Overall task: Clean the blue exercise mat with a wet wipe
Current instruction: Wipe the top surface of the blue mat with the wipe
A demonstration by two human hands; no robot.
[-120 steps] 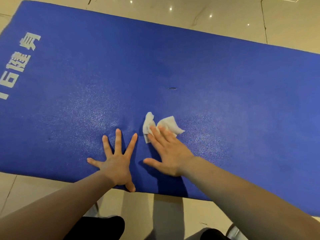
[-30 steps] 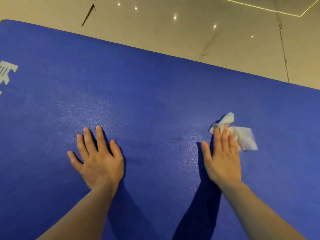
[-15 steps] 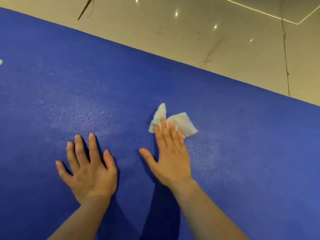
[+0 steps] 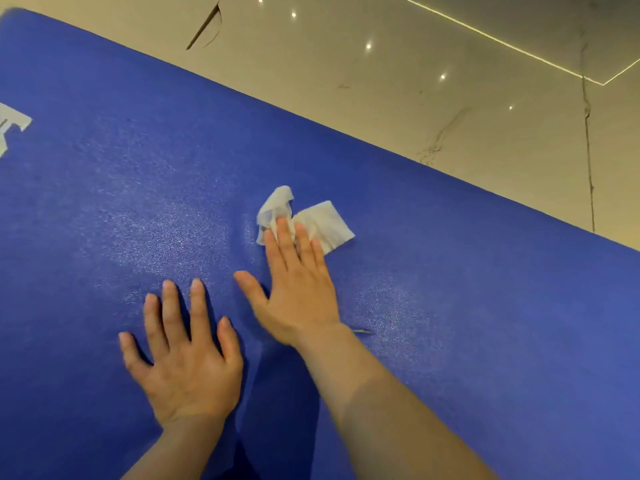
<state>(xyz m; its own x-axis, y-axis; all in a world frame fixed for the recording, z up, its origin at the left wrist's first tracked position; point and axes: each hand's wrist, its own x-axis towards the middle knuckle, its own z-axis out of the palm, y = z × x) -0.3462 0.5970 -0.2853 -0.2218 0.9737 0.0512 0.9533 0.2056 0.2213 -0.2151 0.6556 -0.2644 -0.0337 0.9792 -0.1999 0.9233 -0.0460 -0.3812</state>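
The blue exercise mat (image 4: pixel 467 323) fills most of the view and slants up to the left. A crumpled white wet wipe (image 4: pixel 323 221) lies on it near the middle. My right hand (image 4: pixel 294 289) presses the wipe flat with straight fingers, the fingertips covering its near part. My left hand (image 4: pixel 183 355) rests flat on the mat just left of the right hand, fingers spread, holding nothing. Damp shiny patches show on the mat around both hands.
Beige glossy floor tiles (image 4: pixel 415 81) lie beyond the mat's far edge, with dark cracks and ceiling-light reflections. White printed lettering (image 4: pixel 12 128) sits at the mat's left edge. A small thin speck (image 4: pixel 362 330) lies on the mat by my right wrist.
My right hand has slid the wipe leftward from the right part of the mat, and now sits close beside the left hand. The left hand stays planted flat.
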